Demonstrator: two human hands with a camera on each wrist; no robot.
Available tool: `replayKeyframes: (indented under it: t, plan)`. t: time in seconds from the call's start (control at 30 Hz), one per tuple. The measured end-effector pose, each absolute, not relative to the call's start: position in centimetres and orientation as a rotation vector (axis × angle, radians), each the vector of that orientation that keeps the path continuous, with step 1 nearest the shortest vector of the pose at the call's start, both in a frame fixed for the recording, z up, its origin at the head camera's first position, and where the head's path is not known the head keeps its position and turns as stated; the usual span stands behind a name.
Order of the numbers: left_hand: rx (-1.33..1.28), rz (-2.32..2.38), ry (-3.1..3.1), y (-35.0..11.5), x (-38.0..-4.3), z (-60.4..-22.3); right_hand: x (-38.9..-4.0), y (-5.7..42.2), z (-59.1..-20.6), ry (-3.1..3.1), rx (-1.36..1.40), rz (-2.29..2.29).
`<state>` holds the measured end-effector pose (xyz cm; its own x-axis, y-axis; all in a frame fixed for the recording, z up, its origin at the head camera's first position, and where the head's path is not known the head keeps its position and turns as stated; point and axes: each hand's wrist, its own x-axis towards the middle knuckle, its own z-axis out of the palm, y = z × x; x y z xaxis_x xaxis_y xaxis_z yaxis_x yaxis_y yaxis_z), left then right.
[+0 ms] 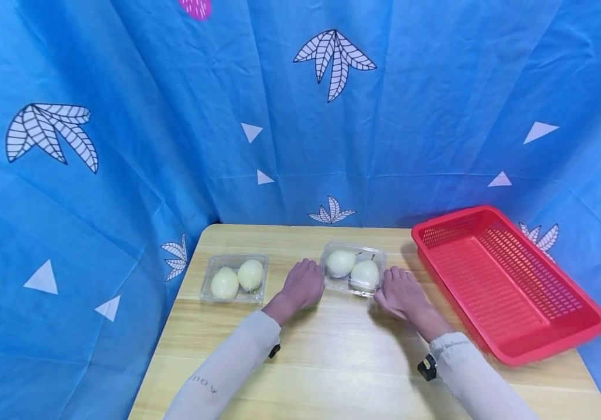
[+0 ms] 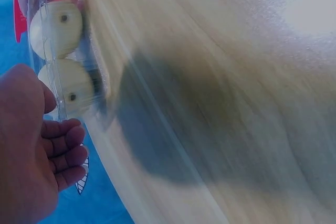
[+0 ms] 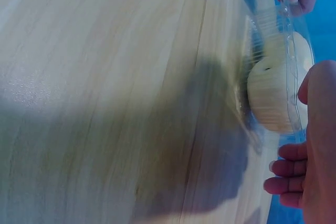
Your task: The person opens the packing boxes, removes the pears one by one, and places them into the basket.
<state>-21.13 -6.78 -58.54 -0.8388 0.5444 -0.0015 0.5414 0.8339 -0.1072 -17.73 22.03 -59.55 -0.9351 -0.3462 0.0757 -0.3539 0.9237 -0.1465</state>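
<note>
Both grips, your left hand and right hand, pinch opposite ends of one clear, rectangular plastic box holding two pale-yellow, rounded pears, toward the far edge of the pale wooden bench. Probably light, flexible, slippery; hold its stiffer rim.

A blue curtain with white leaves and triangles hangs behind a wooden table catching glare.

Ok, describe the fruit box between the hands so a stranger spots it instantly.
On the wooden table, look left of the red basket. There's a clear plastic box with two pale fruits. Unlike the similar box farther left, it has the left hand at one end and the right hand at the other.
</note>
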Motion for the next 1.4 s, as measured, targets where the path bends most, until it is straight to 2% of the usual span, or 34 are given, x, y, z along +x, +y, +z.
replayKeyframes:
  t: [1.4]
  plan:
    - [-0.789, 0.107, -2.905, -8.0, -17.2, -59.6, -16.2, 21.0, -59.6, -3.008, 0.634, 0.267]
